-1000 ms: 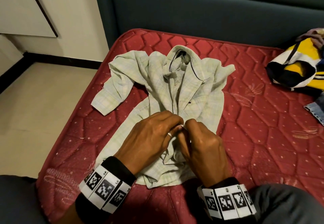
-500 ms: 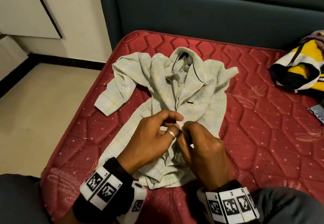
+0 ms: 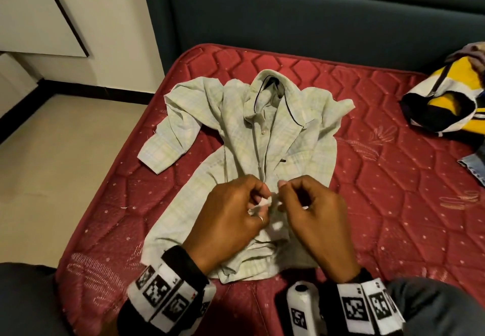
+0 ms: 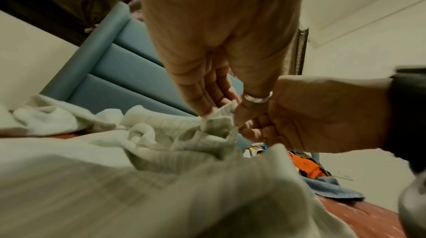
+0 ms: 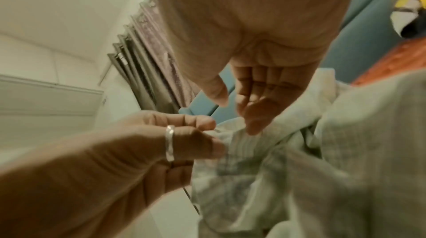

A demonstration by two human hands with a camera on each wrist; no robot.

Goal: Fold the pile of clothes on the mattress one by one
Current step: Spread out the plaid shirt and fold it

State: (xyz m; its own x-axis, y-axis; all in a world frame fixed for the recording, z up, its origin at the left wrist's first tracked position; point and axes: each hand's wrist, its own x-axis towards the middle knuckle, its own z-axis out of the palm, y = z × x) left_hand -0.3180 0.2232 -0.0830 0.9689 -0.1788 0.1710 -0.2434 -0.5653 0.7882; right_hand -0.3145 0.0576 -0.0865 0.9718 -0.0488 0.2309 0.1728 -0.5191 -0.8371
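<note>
A: The left hand (image 3: 231, 220) is seen from the head view curled over the shirt (image 3: 296, 151), its fingertips pinched on a bit of the front edge. Is the right hand (image 3: 312, 220) clamped too?

B: From that view it cannot be told; its fingers are bent, close to the same edge, just beside the left hand. The shirt is laid face up on the mattress (image 3: 393, 204), collar away from the person, hem nearest the wrists, so its long axis runs straight away from both hands. Both hands are placed at mid-length, on the centre line.

A: And from the left wrist?

B: A fold of the front edge is seen gripped between thumb and fingers of the left hand (image 4: 207, 85). The right hand (image 4: 311, 114) is met across it, knuckles bunched, with cloth at its fingertips.

A: The right wrist view?

B: There the right hand (image 5: 258, 96) is shown with thumb and fingers apart, the fingertips only touching the cloth; nothing is clamped. The left hand (image 5: 161, 143) is pinched on the edge.

A: So buttoning is judged to be the step in hand.

B: Probably. More clothes (image 3: 446, 104) are left well to the right, nearer the right hand.
</note>
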